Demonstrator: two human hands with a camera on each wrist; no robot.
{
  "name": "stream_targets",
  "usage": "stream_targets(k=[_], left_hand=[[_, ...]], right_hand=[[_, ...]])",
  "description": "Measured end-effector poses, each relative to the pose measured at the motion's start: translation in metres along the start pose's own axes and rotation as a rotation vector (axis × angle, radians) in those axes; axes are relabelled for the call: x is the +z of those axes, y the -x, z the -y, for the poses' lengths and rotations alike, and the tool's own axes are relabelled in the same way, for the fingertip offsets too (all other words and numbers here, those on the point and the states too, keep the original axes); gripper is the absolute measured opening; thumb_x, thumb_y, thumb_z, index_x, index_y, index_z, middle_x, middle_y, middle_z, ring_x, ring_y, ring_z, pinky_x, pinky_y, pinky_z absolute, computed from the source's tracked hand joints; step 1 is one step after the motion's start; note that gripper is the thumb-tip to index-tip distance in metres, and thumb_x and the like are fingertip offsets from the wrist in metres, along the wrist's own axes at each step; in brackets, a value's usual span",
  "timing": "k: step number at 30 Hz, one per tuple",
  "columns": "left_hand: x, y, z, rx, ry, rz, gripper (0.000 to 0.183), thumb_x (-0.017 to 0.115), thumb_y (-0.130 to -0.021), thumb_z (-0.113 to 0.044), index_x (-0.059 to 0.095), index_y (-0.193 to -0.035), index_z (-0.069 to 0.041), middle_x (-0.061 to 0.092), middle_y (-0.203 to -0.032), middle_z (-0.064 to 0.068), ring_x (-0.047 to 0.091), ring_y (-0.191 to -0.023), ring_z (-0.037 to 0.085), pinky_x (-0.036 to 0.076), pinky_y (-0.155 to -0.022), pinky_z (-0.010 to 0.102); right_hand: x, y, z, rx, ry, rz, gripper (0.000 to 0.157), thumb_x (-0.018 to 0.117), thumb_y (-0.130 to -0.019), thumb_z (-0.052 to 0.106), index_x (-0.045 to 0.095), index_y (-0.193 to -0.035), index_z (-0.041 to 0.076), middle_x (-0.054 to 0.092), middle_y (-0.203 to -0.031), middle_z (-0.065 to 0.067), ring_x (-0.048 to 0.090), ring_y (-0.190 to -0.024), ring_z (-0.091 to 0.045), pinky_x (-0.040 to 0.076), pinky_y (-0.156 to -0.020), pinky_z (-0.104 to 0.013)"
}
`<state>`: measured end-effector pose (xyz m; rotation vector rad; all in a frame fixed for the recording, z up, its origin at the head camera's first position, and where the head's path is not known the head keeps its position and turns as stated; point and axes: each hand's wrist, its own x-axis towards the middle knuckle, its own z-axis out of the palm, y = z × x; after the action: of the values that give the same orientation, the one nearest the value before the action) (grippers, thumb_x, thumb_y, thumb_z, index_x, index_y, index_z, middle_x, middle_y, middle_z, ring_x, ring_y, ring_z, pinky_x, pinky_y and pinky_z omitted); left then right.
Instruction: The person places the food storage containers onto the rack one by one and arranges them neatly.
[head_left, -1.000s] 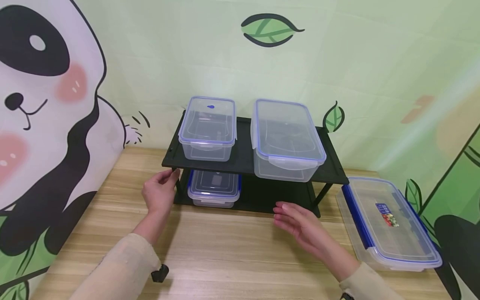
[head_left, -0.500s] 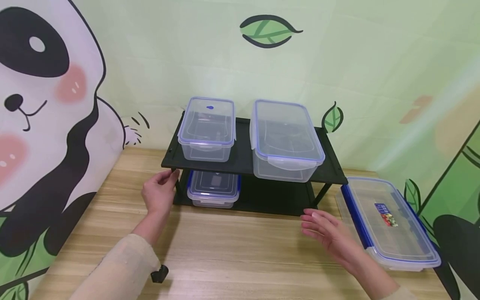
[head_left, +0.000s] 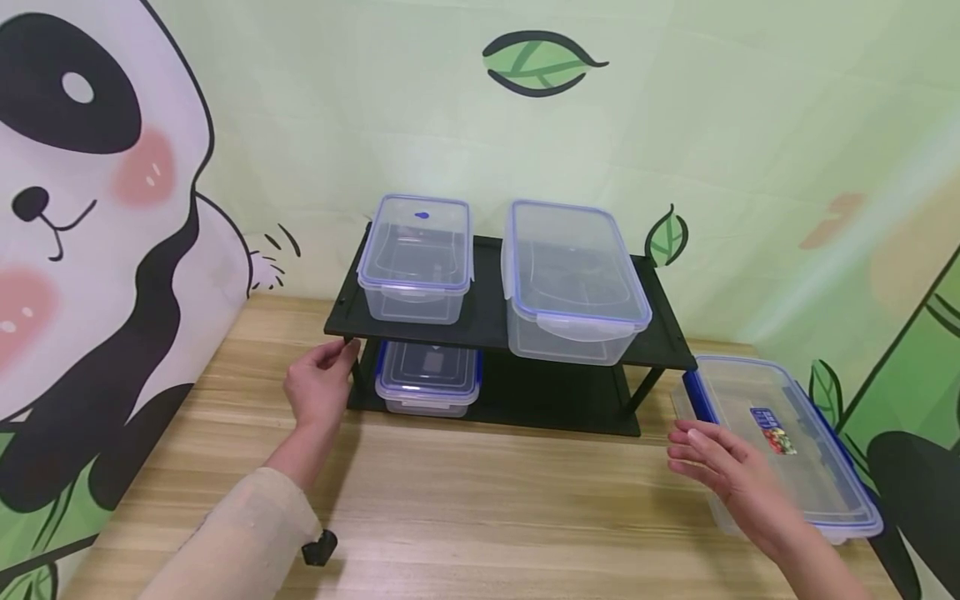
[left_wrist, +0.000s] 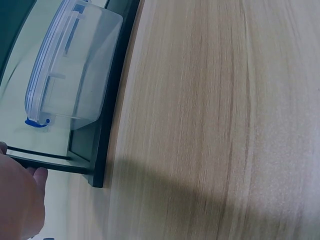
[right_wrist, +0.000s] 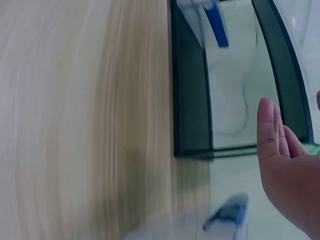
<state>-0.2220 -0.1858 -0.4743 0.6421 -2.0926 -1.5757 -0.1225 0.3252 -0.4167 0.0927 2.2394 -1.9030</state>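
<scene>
A black two-tier rack [head_left: 495, 333] stands against the back wall. At its left front post, my left hand [head_left: 321, 382] pinches the post between thumb and fingers; the left wrist view shows the post [left_wrist: 50, 165] between them. My right hand [head_left: 731, 475] is held with fingers extended and nothing in it. In the head view it overlaps the near left side of a large clear food container [head_left: 813, 483] with blue clips, right of the rack. In the right wrist view, the right hand [right_wrist: 285, 155] appears beside the rack's end [right_wrist: 192, 120].
On the upper shelf sit a smaller clear food container [head_left: 416, 258] at left and a larger one [head_left: 573, 275] at right. A blue-rimmed container [head_left: 429, 375] occupies the lower tier's left end. Beneath everything is a wooden table [head_left: 480, 508]; a panda-print cloth [head_left: 375, 100] hangs behind.
My right hand has moved rightward from in front of the lower shelf to the large container at the right. My left hand has stayed at the post, and the containers have not moved.
</scene>
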Motion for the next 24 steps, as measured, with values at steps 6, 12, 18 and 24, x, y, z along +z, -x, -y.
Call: stream_targets(k=[6, 12, 18, 24], left_hand=[[-0.001, 0.000, -0.001, 0.005, -0.005, 0.003, 0.030, 0.082, -0.096, -0.032, 0.083, -0.112, -0.006, 0.081, -0.103, 0.015, 0.063, -0.074, -0.002, 0.049, -0.065, 0.012], [-0.001, 0.000, 0.000, 0.004, -0.008, 0.001, 0.029, 0.082, -0.096, -0.031, 0.083, -0.112, -0.007, 0.081, -0.103, 0.014, 0.063, -0.074, -0.002, 0.049, -0.066, 0.012], [-0.001, 0.000, -0.001, 0.007, -0.005, 0.012, 0.030, 0.081, -0.097, -0.032, 0.083, -0.112, -0.006, 0.081, -0.104, 0.015, 0.063, -0.073, -0.003, 0.049, -0.065, 0.011], [-0.001, 0.000, -0.002, 0.012, -0.008, 0.015, 0.030, 0.081, -0.097, -0.031, 0.083, -0.113, -0.005, 0.081, -0.105, 0.016, 0.063, -0.074, -0.003, 0.049, -0.064, 0.011]], right_hand=[[-0.027, 0.005, 0.000, -0.039, -0.015, 0.007, 0.027, 0.049, -0.116, 0.025, 0.063, -0.136, 0.013, 0.076, -0.118, 0.009, 0.076, -0.106, -0.011, 0.060, -0.091, -0.024], [-0.049, 0.013, 0.007, -0.007, 0.254, -0.046, 0.066, 0.050, -0.115, 0.039, 0.035, -0.158, -0.009, 0.071, -0.126, 0.012, 0.074, -0.108, -0.006, 0.056, -0.088, -0.015], [-0.071, 0.020, 0.012, 0.064, 0.469, -0.092, 0.076, 0.047, -0.112, 0.052, 0.033, -0.161, -0.005, 0.064, -0.147, -0.016, 0.073, -0.108, -0.003, 0.054, -0.084, -0.013], [-0.092, 0.025, 0.009, 0.114, 0.536, -0.161, 0.086, 0.049, -0.110, 0.057, 0.028, -0.162, -0.008, 0.069, -0.140, -0.012, 0.071, -0.101, 0.005, 0.057, -0.078, -0.018]])
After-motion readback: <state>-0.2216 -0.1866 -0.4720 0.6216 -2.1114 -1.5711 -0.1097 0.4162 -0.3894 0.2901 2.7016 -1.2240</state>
